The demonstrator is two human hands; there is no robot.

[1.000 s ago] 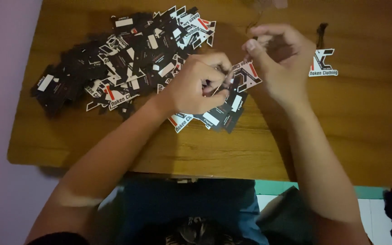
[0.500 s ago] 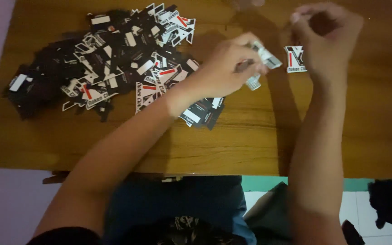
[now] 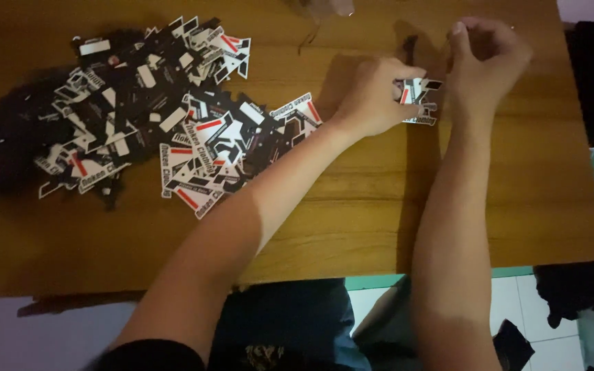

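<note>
Change: left hand (image 3: 378, 96) has carried one cut-out tag (image 3: 417, 91) rightward, away from the pile, and now sits beside the right hand; the single tag that lay alone on the worktop is no longer separately visible.
Left hand: pinched shut on the black, white and red tag, at the worktop's far right.
Right hand (image 3: 486, 58): curled closed just beside the tag; any contents are hidden.
Tag pile (image 3: 152, 117): heaped left of centre, well apart from both hands.
Worktop (image 3: 517, 206): brown wood.
</note>
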